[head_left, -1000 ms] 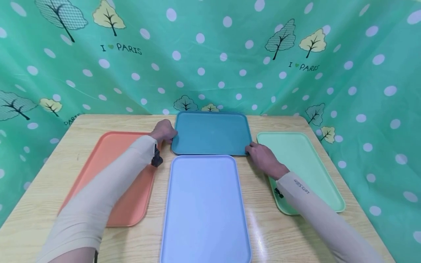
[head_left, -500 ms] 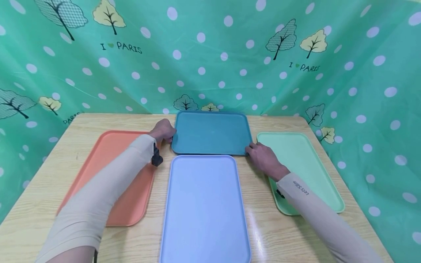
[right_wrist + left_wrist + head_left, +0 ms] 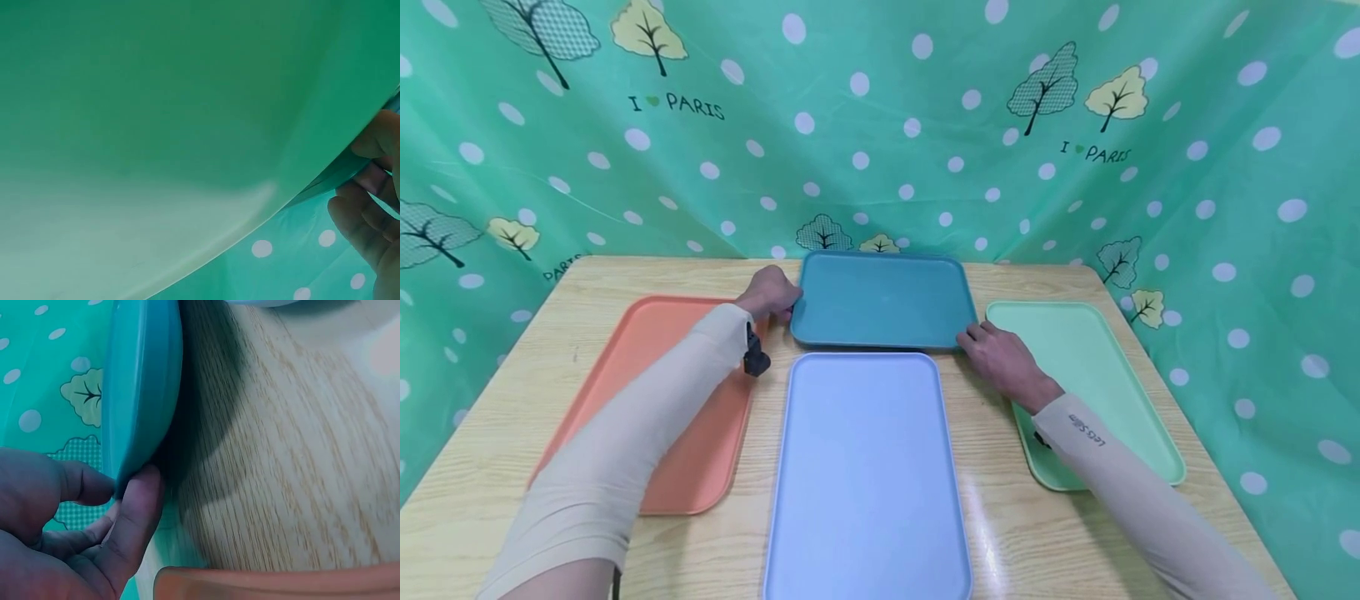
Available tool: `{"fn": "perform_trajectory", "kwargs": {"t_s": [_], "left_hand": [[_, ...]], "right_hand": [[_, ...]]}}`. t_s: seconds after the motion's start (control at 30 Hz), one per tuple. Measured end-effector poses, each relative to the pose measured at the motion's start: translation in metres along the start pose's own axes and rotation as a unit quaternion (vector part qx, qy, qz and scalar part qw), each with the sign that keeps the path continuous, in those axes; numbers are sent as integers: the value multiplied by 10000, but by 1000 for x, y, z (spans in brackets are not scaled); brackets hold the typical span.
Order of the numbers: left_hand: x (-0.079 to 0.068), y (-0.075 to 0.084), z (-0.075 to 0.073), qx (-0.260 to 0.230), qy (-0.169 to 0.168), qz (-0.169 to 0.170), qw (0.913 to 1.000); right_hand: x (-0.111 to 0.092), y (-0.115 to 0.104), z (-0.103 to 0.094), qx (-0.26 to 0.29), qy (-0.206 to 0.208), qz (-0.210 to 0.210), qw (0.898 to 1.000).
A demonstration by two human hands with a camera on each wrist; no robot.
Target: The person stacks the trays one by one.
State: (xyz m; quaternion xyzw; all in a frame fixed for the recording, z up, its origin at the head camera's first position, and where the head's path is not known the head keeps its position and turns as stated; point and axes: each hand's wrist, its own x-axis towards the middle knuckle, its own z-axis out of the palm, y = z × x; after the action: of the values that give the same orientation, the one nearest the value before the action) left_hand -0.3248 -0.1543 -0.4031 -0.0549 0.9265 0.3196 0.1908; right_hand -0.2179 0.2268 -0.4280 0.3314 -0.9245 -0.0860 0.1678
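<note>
A dark blue rectangular tray (image 3: 883,300) is at the back middle of the table. My left hand (image 3: 771,293) pinches its left edge; in the left wrist view the thumb lies on one side of the rim and a finger (image 3: 142,500) on the other. There the tray's edge (image 3: 147,381) stands above the wood with a shadow beneath. At the front right corner, my right hand (image 3: 1000,358) holds the tray by its rim. In the right wrist view the fingers and thumb meet at the blue edge (image 3: 340,175), partly hidden behind the green tray (image 3: 156,125).
A light blue tray (image 3: 868,475) lies lengthwise directly in front. To the left is a coral tray (image 3: 700,450), partly under my left forearm. The pale green tray sits at the right, beneath my right wrist. A green dotted curtain (image 3: 880,108) hangs behind the wooden table (image 3: 992,483).
The blue tray's front edge has risen slightly, and a darker strip shows below it. Both hands keep their grip and have barely shifted. The other trays stay in place.
</note>
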Motion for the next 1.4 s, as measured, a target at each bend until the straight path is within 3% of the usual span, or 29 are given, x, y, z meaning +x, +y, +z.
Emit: {"fn": "perform_trajectory", "kwargs": {"t_s": [0.33,0.7,1.03,1.4], "left_hand": [[0,3,0,-74,179,-52,9998],[-2,2,-4,-38,251,19,9997],[-10,-4,-13,-499,-124,249,9984],[-11,-13,-14,-379,-343,343,9981]], "right_hand": [[-4,3,-1,616,759,-87,9952],[-5,-2,-10,999,837,-281,9911],[-8,-13,-21,976,1220,-476,9866],[-16,-30,-34,798,1522,-801,9819]]}}
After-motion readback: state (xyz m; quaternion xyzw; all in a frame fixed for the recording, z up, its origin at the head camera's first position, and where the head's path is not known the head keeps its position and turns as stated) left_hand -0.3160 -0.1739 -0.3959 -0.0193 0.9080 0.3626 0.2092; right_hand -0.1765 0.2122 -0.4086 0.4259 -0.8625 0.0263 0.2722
